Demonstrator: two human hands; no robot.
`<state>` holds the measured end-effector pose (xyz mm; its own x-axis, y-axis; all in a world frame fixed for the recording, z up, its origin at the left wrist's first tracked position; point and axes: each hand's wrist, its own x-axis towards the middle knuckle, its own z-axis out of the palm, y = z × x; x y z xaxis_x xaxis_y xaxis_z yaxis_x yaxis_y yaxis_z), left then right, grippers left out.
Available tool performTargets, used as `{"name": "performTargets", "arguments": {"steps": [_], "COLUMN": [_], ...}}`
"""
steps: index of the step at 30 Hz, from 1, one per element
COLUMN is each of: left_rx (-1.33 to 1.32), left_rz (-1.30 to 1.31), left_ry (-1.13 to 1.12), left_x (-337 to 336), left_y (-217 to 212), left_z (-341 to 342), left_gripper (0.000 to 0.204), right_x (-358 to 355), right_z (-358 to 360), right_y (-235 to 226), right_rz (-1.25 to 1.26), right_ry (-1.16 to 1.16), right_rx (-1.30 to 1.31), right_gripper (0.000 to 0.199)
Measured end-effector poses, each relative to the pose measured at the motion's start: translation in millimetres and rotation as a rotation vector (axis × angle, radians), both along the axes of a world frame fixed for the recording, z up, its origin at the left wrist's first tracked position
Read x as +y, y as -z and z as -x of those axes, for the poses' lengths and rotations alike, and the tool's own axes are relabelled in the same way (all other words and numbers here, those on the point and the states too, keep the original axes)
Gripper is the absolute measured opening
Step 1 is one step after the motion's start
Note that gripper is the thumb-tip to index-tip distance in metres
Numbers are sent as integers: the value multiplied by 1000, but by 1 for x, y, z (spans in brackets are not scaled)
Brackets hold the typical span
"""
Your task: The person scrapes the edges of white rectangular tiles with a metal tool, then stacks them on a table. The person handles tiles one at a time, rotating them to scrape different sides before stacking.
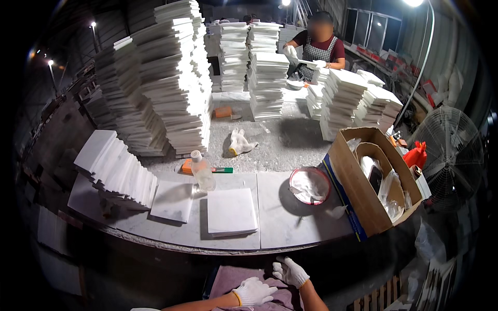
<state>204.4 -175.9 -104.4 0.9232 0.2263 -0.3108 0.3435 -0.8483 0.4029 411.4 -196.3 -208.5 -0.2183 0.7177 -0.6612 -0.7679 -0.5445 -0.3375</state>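
Observation:
My left hand, in a white knit glove with a yellow cuff, rests on a purple cloth over my lap, fingers stretched out and holding nothing. Just right of it, near the cloth's edge, my right hand wears a similar glove; its fingers are loosely bent and apart, with nothing seen in them. On the table in front lies a neat short stack of square white tiles. A single flat tile and a leaning row of tiles are to its left. Behind stands a clear bottle.
A red-rimmed bowl of white material stands right of centre, beside a cardboard box holding bags. A loose glove lies farther back. Tall tile stacks rise at left. A co-worker handles a tile across the table; a large fan stands right.

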Motion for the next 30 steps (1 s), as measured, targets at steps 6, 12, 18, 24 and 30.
{"name": "performTargets", "arguments": {"steps": [6, 12, 18, 24, 30], "left_rx": [27, -18, -25, -36, -16], "left_rz": [10, -12, 14, 23, -7], "left_ry": [-6, -9, -20, -33, -19], "left_x": [1, -2, 0, -1, -1], "left_y": [-6, -1, -2, -1, -1], "left_z": [-3, 1, 1, 1, 0], "left_gripper": [35, 34, 35, 36, 37], "right_x": [2, 1, 1, 1, 2], "right_z": [3, 1, 2, 1, 3], "right_y": [-7, -4, -8, -7, -10], "right_rz": [46, 18, 23, 8, 25], "right_ry": [7, 7, 10, 3, 8], "right_rx": [-51, -22, -22, -21, -28], "right_gripper": [46, 48, 48, 50, 49]}}
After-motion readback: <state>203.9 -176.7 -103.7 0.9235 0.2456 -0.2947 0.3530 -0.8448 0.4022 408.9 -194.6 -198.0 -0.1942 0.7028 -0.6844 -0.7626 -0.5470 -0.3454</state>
